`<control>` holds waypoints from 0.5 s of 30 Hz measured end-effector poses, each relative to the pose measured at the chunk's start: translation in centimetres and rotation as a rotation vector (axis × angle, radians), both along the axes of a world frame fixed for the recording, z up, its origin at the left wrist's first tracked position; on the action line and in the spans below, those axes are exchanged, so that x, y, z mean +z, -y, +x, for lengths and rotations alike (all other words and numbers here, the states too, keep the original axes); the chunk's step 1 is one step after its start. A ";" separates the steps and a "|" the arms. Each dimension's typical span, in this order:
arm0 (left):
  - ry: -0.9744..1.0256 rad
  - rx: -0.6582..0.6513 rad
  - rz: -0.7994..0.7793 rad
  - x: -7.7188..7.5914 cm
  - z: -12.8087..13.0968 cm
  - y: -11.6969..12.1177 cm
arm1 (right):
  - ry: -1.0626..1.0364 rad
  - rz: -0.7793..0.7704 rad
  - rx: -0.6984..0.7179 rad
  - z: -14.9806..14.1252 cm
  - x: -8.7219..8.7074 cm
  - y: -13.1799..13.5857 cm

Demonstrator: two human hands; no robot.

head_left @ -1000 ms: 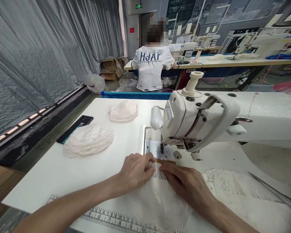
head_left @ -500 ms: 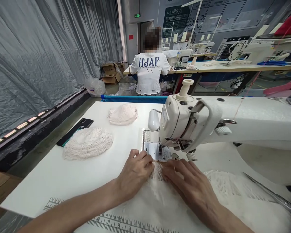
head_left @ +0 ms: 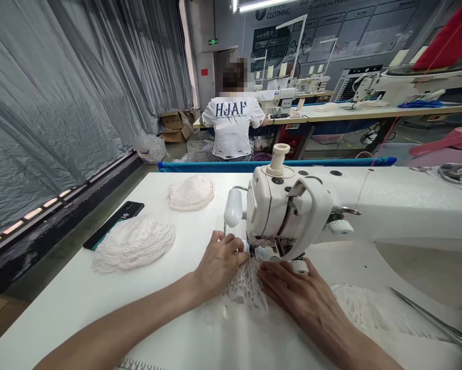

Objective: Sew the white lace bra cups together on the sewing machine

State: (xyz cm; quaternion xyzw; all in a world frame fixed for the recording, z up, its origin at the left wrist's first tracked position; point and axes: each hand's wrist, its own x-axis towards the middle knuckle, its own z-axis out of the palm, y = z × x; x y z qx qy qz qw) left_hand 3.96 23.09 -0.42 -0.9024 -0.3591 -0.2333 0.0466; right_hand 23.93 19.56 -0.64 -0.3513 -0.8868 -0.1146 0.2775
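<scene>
The person's left hand (head_left: 219, 263) pinches sheer white lace fabric (head_left: 247, 287) between nearly closed fingertips; the right hand (head_left: 297, 289), fingers bunched, holds its opposite side, just before a glossy white sewing machine's (head_left: 404, 200) needle.

White, openwork lace fabric (head_left: 248, 288) lies loosely bunched on the counter (head_left: 72, 303), its far edge near the presser foot (head_left: 253, 250).

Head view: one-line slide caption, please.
Left hand and right hand on lacy fabric by the sewing machine, a lace stack to the left.
</scene>
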 end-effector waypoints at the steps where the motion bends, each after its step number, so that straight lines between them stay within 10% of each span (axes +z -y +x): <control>1: 0.006 -0.002 0.003 -0.1 0.1 -0.3 | -0.001 0.015 -0.004 0.0 0.0 -0.2; 15: -0.052 -0.003 0.042 0.3 -0.1 0.9 | 0.012 -0.161 0.102 0.9 1.0 -0.3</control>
